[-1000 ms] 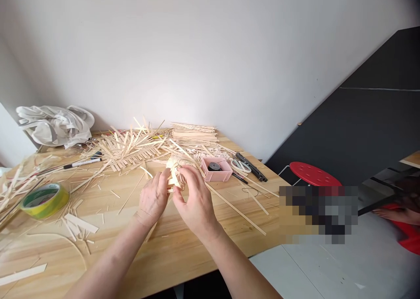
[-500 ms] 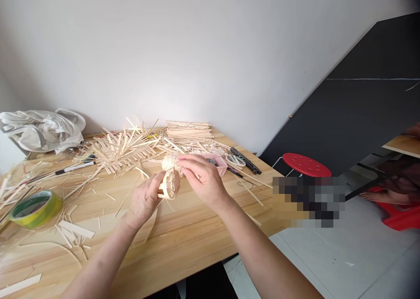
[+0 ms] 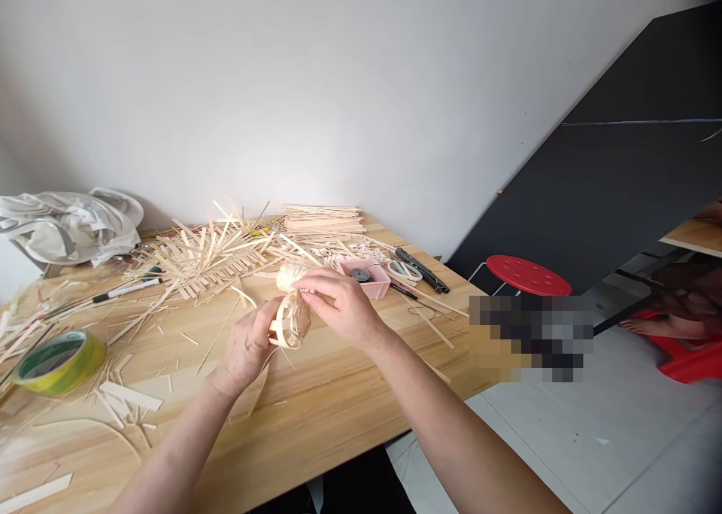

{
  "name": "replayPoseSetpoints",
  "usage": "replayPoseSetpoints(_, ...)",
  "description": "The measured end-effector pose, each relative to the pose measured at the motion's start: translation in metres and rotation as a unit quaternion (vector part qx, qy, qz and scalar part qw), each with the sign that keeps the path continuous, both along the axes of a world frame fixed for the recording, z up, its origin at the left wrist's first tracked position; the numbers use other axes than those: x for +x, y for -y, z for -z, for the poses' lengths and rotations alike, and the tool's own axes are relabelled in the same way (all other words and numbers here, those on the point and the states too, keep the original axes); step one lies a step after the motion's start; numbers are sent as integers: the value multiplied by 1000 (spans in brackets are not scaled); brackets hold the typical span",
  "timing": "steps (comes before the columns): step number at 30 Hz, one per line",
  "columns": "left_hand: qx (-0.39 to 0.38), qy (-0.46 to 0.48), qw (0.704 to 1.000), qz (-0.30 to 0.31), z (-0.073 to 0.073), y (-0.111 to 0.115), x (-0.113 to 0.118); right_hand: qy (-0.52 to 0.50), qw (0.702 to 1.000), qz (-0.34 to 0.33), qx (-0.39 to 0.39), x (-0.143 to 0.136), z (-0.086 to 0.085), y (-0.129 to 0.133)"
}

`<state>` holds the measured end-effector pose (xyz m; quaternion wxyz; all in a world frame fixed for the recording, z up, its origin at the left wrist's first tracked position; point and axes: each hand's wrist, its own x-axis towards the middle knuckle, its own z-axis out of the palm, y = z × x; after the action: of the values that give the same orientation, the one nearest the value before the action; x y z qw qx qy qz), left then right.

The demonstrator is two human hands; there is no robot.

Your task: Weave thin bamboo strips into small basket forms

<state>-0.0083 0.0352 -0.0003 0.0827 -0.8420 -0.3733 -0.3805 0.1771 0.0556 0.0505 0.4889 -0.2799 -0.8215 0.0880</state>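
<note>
A small woven piece of pale bamboo strips (image 3: pixel 293 326) is held above the wooden table (image 3: pixel 338 393). My left hand (image 3: pixel 251 341) wraps round its left side, thumb on top. The fingertips of my right hand (image 3: pixel 338 303) are pinched together at its upper right edge; a thin strip there is too fine to make out fully. Just behind my fingers sits a pale rolled bundle (image 3: pixel 289 275). Beyond my right hand stands a pink tray (image 3: pixel 379 290) with a dark spool (image 3: pixel 359 275) in it.
Loose bamboo strips (image 3: pixel 214 254) and a stack of strips (image 3: pixel 324 222) lie at the back. Left are a tape roll (image 3: pixel 59 363), a marker (image 3: pixel 127 290) and white cloth (image 3: pixel 68 224). Scissors (image 3: pixel 404 271) and a black cutter (image 3: pixel 422 269) lie right, near a red stool (image 3: pixel 529 274).
My right hand has shifted slightly left and down along the woven piece, uncovering more of the pink tray. My left hand still grips the piece, which has turned a little.
</note>
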Motion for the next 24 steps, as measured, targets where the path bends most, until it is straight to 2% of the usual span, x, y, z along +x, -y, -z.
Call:
replayPoseSetpoints(6,-18,21,1000,9,-1,1,5,46,997,9,56,-1,1,3)
replayPoseSetpoints(14,-62,42,997,-13,0,2,7,39,998,22,36,-6,9,3)
replayPoseSetpoints(19,-129,39,991,-27,-2,1,4,90,996,0,12,-5,3,8)
replayPoseSetpoints(24,-173,73,979,-82,-2,-1,4,108,990,89,9,-16,-2,22)
